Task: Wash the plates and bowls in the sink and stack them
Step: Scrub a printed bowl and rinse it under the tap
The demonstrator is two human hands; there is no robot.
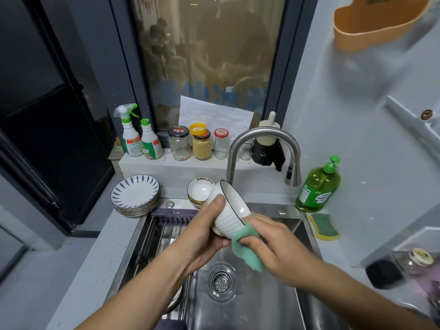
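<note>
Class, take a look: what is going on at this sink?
A person is washing up. The left hand holds a white bowl tilted over the sink, while the right hand presses a green cloth against its outside. A stack of plates and some bowls sit on the counter behind it.

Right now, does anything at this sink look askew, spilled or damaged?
A loose yellow lid sits tilted atop the yellow-filled jar on the ledge behind the sink. Nothing looks spilled or broken.
</note>
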